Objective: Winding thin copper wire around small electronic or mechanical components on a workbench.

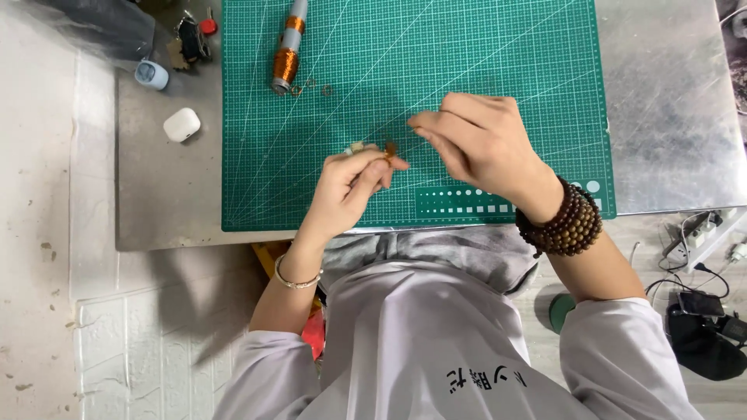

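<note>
My left hand (352, 185) is closed on a small copper-coloured coil piece (390, 148), pinched between thumb and fingertips above the green cutting mat (498, 70). My right hand (475, 140) hovers just to the right of it, fingers pinched together near the piece; whether a fine wire runs between the hands is too thin to tell. A silver bangle is on my left wrist, and dark wooden bead bracelets (562, 222) wrap my right wrist.
A spool of copper wire (285, 56) lies at the mat's top left with small rings (327, 90) beside it. On the metal table (677, 101) to the left sit a white earbud case (181, 124), a light-blue item (152, 75) and keys (191, 39). Cables and a power strip (704, 229) lie on the floor at right.
</note>
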